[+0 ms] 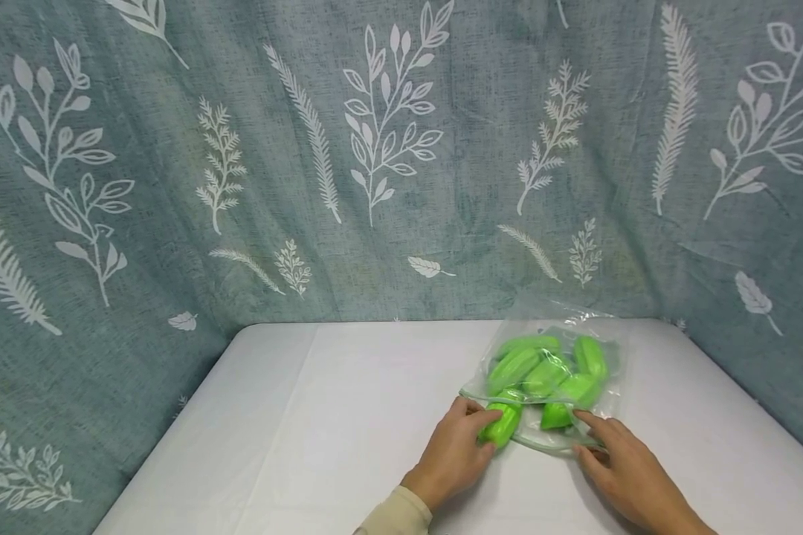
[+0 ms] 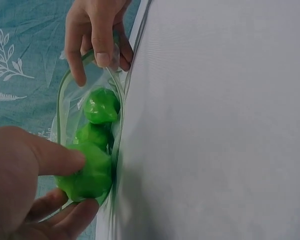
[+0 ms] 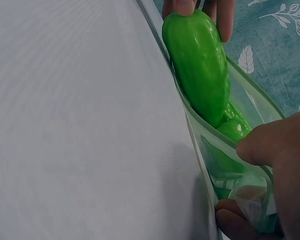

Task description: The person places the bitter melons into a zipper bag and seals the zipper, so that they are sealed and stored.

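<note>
A clear zip bag (image 1: 542,446) with a green seal strip lies on the table, its mouth spread toward me. Inside sit several glossy green pepper-like pieces (image 1: 545,375). My left hand (image 1: 451,449) grips one green pepper (image 1: 505,423) at the left of the mouth; in the right wrist view this pepper (image 3: 197,62) is long and partly inside the bag. My right hand (image 1: 622,464) pinches the bag's rim at the right side. In the left wrist view the thumb (image 2: 65,159) presses on the pepper (image 2: 92,172), with fingers beneath it.
The white table (image 1: 348,416) extends to the left and front of the bag. A grey-green curtain (image 1: 401,245) with white leaf prints hangs behind the table and along both sides.
</note>
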`<state>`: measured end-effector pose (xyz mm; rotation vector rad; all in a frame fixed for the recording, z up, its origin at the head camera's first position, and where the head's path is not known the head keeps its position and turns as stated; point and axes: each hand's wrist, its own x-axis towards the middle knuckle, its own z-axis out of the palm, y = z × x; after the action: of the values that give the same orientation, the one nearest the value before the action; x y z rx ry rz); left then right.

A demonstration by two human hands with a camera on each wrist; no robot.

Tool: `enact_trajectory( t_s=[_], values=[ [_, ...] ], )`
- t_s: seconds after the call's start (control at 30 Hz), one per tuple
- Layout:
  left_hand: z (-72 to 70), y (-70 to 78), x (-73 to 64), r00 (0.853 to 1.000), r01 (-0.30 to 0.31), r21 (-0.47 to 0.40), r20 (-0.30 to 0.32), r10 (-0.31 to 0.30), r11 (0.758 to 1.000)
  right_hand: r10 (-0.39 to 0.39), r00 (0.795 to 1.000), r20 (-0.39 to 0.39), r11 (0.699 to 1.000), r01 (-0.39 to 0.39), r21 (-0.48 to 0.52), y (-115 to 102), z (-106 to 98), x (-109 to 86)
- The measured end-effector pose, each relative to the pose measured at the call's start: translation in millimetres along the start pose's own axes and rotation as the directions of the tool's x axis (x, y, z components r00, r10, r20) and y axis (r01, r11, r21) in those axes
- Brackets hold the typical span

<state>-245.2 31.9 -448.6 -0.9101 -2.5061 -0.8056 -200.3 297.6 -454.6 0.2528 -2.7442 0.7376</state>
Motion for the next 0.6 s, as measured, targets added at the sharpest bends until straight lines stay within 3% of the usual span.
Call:
enact_trajectory(
  t_s=[0.23, 0.6],
  values=[
    [2.2, 2.4, 2.6, 1.000, -0.009, 0.021, -0.025, 0.009, 1.000, -0.031, 0.999, -0.043, 0.999, 0.030, -0.035, -0.6, 2.1, -0.1],
    [-2.4, 2.0, 1.2, 0.998, -0.062, 0.101, -0.026, 0.065, 0.993, -0.014, 1.000, -0.021, 1.000, 0.013, -0.028, -0.5, 1.4, -0.2]
  ],
)
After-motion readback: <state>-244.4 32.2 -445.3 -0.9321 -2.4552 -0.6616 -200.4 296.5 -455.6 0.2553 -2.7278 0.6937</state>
